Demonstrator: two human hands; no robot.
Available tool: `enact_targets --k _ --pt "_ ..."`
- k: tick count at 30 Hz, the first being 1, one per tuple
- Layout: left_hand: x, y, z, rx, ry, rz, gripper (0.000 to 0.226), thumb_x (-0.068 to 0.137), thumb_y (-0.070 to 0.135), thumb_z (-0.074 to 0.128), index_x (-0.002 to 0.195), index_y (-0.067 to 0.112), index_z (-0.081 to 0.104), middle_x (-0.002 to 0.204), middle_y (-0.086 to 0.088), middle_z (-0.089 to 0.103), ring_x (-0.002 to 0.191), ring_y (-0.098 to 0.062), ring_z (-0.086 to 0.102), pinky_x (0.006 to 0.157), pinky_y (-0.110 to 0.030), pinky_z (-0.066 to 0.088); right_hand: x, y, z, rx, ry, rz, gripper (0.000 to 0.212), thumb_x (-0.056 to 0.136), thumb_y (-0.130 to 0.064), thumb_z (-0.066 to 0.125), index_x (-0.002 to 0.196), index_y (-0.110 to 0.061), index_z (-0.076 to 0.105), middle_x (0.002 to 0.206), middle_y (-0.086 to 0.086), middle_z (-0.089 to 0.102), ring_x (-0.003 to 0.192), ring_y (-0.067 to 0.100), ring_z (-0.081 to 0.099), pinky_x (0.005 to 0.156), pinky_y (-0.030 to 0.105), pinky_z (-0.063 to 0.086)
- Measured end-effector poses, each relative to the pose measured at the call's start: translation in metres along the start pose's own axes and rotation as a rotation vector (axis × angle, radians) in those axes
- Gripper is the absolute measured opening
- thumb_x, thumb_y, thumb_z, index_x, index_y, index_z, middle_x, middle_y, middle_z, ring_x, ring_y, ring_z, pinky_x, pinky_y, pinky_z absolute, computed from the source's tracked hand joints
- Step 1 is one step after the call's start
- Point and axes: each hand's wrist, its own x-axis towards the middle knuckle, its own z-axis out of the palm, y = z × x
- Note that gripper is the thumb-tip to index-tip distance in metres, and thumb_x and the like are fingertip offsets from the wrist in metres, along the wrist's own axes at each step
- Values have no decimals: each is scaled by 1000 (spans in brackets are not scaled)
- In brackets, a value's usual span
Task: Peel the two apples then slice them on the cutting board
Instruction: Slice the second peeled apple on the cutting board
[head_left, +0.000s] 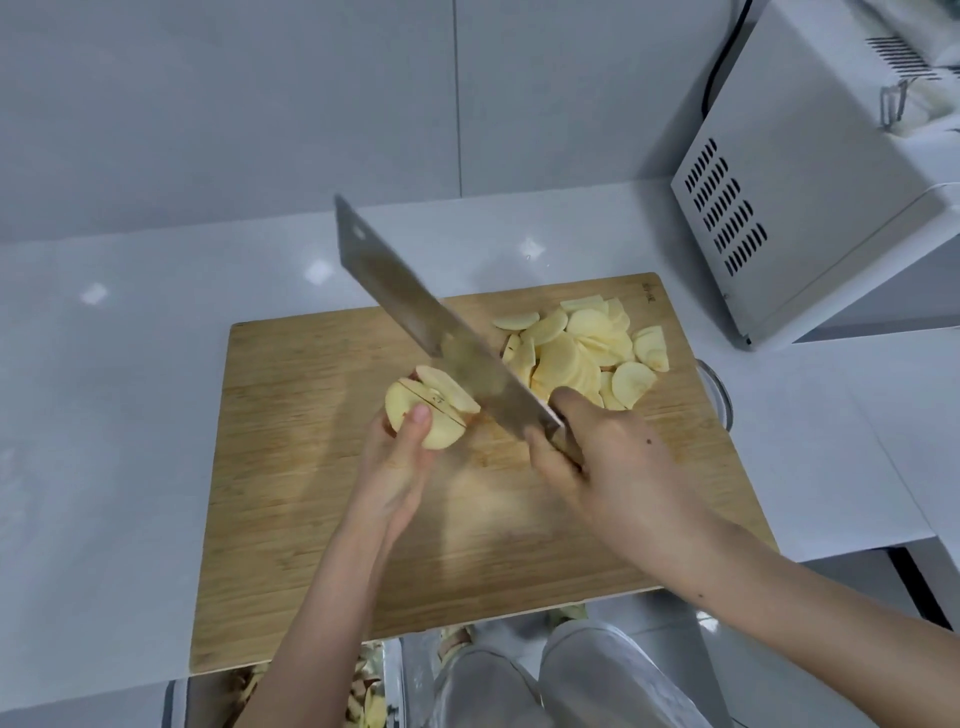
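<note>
The left hand (400, 457) curls around the pale, peeled, already split apple (423, 410), thumb pressed on its near face, over the middle of the rectangular bamboo cutting board (311, 519). Whether the fruit rests on the wood or is lifted off it is unclear. The right hand (602, 452) is wrapped tight on the handle of the broad steel cleaver (415, 312). Its blade slants from there up towards the board's far-left edge, tip raised, passing just right of the apple. The apple's cut seam runs nearly parallel to the blade, so I judge the fruit needs setting flat before slicing. A heap of pale apple slices (582, 353) lies on the board's far-right corner.
</note>
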Motion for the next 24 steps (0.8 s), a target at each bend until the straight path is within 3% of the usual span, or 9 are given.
enact_targets --k 3,6,9,11,15,18,22,24 --pt "0 6 7 -294 -41 -124 77 31 22 98 99 4 67 99 -13 71 93 -27 69 75 -41 58 5 0 -8 240 0 151 27 93 -22 54 68 -19 44 42 -9 38 41 9 39 44 21 35" --pt "-4 10 9 -376 -141 -135 56 28 6 90 81 12 75 89 -8 70 85 -24 69 79 -48 57 8 0 -15 504 -128 314 29 97 -21 47 70 -10 46 36 -1 45 33 15 42 60 40 50" --pt "-6 13 10 -392 -167 -135 53 28 4 84 80 11 76 92 -10 70 88 -29 69 88 -57 50 11 4 -19 671 -157 472 31 98 -18 46 69 -6 44 35 1 41 29 16 37 47 34 42" --pt "-7 16 14 -390 -160 -126 49 29 3 81 77 11 75 90 -9 71 83 -30 70 79 -54 56 11 7 -18 711 -174 538 28 97 -18 47 73 -4 46 38 2 39 29 16 35 38 27 36" --pt "-7 18 21 -330 6 -164 27 58 -2 56 78 11 70 85 -11 68 73 -29 68 65 -44 58 9 11 -13 787 -212 614 21 96 -20 51 83 -3 49 44 4 38 31 15 32 33 22 34" --pt "-10 20 29 -262 83 -158 22 64 0 62 83 12 61 80 -9 68 68 -25 67 64 -41 58 9 10 -11 822 -229 641 20 96 -18 51 82 -4 49 44 4 36 32 14 32 32 22 34" --pt "-10 18 33 -201 145 -151 8 78 7 57 82 15 57 77 -5 67 65 -20 66 73 -40 51 8 11 -8 831 -245 658 21 95 -19 51 81 -4 48 45 4 36 32 13 32 32 21 34" --pt "-9 18 34 -197 183 -161 11 86 5 54 82 15 55 77 -6 66 62 -19 64 70 -38 51 6 11 -7 818 -255 655 21 95 -19 52 81 -4 48 45 4 37 32 13 32 32 21 34"
